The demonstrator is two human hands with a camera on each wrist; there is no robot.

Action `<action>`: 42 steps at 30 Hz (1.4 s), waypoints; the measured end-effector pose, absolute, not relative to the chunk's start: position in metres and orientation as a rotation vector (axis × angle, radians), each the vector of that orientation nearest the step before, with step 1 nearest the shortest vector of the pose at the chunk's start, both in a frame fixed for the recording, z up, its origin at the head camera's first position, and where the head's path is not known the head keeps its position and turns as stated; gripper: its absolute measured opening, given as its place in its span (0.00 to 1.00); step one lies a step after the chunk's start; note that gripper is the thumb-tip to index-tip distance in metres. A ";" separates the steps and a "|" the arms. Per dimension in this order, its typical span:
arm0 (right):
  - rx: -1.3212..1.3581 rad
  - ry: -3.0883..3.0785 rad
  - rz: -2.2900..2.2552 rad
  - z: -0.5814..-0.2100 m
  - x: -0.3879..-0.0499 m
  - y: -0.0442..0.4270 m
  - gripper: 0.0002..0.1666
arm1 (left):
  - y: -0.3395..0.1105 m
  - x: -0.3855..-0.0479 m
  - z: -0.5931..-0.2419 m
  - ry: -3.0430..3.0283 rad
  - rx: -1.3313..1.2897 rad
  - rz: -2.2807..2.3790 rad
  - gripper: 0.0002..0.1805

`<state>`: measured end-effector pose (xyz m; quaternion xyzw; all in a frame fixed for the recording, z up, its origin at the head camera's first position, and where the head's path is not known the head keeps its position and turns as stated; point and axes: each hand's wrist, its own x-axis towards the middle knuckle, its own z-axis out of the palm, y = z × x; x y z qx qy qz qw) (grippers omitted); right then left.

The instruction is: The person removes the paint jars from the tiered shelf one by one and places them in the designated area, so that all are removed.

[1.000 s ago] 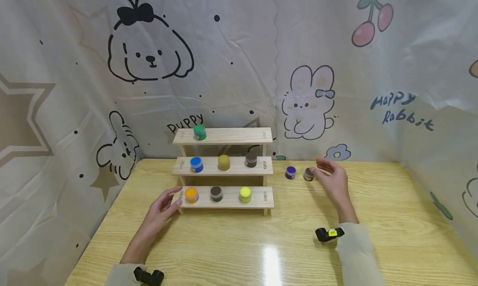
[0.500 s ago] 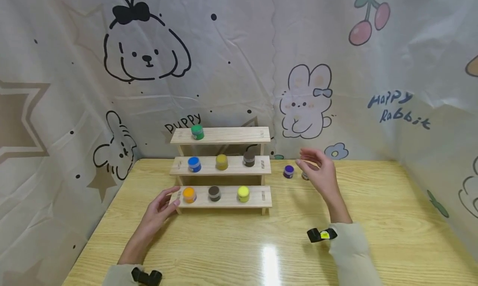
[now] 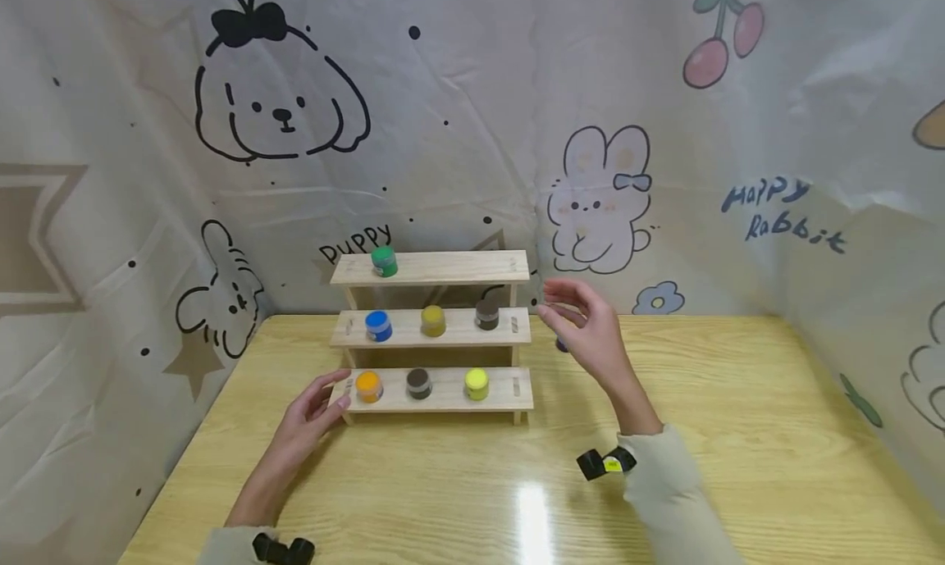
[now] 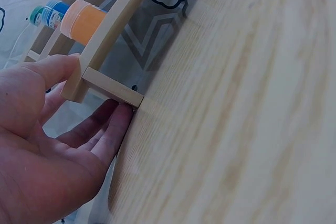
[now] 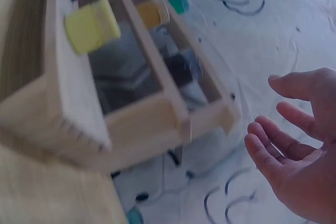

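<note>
Swung leftward, the right hand (image 3: 594,335) hangs empty, fingers loose, just right of the left-to-right three-tier wooden rack (image 3: 459,329), whose left end the left hand (image 3: 304,417) grips.

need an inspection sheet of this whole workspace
Surface: yellow wood-grain tabletop, reflecting a light.
Job's things: pale wooden three-tier shelf with small round jars: green jar on top; blue jar, mustard jar, dark jar in the middle; orange jar, second dark jar, bright yellow jar at the bottom. Purplish-blue jar on the tabletop, mostly hidden by the right hand.
Clutter: nothing seen.
Grips: left hand holds the shelf's left end; right hand beside the shelf, nothing visible in it.
Cables: nothing seen.
Surroundings: white cartoon-printed sheet behind and beside the tabletop.
</note>
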<state>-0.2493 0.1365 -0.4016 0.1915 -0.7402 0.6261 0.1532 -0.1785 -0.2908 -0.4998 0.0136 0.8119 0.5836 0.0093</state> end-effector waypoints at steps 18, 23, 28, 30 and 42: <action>0.829 -2.131 1.838 -0.351 -0.275 0.044 0.23 | -0.297 -0.174 -0.496 2.488 0.029 1.843 0.30; 0.811 -2.218 1.780 -0.343 -0.277 0.028 0.24 | -0.295 -0.175 -0.496 2.506 0.031 1.827 0.30; 0.790 -2.259 1.786 -0.337 -0.285 0.013 0.24 | -0.292 -0.177 -0.499 2.503 0.052 1.843 0.29; 0.800 -2.262 1.806 -0.338 -0.290 0.007 0.24 | -0.290 -0.178 -0.500 2.503 0.042 1.847 0.29; 0.804 -2.376 1.742 -0.344 -0.317 -0.028 0.26 | -0.288 -0.177 -0.498 2.484 -0.001 1.841 0.30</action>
